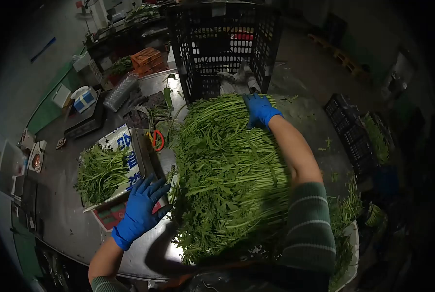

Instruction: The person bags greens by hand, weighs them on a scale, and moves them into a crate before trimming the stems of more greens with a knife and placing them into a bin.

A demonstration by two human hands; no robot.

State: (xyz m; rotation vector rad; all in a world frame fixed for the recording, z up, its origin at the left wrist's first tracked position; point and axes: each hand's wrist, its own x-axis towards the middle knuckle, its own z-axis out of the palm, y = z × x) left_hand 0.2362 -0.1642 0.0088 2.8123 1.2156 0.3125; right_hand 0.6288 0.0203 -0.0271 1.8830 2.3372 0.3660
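A large heap of leafy green stems (232,170) lies on the metal table in front of me. My right hand (260,111), in a blue glove, rests on the far right edge of the heap with its fingers spread. My left hand (142,207), gloved in blue too, is held left of the heap, fingers apart and nothing in them. Beyond it, a smaller bunch of greens (103,173) sits in a box (135,158) lined with printed paper. Red-handled scissors (158,140) lie between the box and the heap.
A tall black crate (183,63) stands behind the heap. At the back left are a scale (85,119), clear plastic trays (121,91) and an orange crate (148,61). Dark crates (351,131) are on the right, and a white container with greens (351,253) is at lower right.
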